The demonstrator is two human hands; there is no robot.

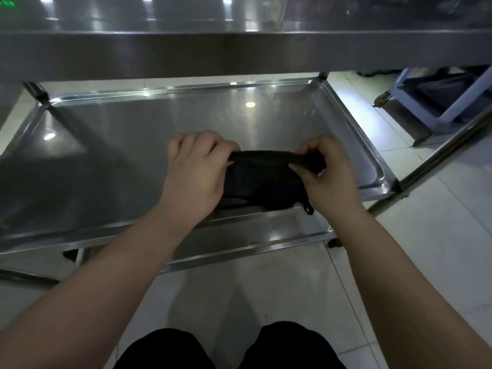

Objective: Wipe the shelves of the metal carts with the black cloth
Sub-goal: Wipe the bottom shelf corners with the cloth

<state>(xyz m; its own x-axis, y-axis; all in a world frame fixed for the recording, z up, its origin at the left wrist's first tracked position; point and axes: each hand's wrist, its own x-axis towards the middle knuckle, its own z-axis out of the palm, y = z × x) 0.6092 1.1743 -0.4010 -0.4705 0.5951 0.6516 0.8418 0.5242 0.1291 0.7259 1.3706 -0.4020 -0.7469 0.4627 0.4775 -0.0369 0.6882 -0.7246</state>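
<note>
The black cloth (pixel 262 182) hangs folded between both hands, just above the near edge of the metal cart's lower shelf (pixel 133 145). My left hand (pixel 195 171) pinches the cloth's upper left edge. My right hand (pixel 323 173) pinches the upper right edge, so the top edge is stretched taut between them. A small loop dangles from the cloth's lower right corner. The cart's upper shelf (pixel 239 49) spans the top of the view, above the hands.
The lower shelf has a raised rim all round and upright posts at its corners (pixel 40 94). A diagonal metal bar (pixel 439 161) runs at the right. A second, bluish cart (pixel 439 102) stands at the far right on the tiled floor. My knees show at the bottom.
</note>
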